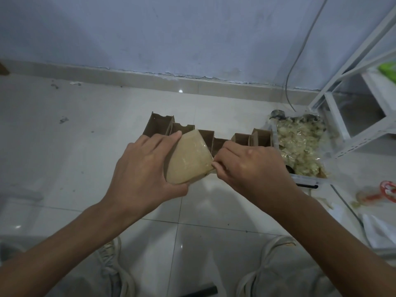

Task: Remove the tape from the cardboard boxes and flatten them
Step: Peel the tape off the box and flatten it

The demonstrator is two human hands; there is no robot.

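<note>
Two hands, left hand (143, 166) gripping box (188, 161), right hand (246, 166) pinching edge

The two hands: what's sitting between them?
In the head view, a tape-covered cardboard box sits between them: left hand grips it, right hand pinches its edge.

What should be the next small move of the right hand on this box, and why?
Probably peel toward the right. The left hand grips the taped box and the right hand pinches at its right edge, seemingly on the glossy tape's end; pulling away should lift the strip while the box is held firm.
</note>
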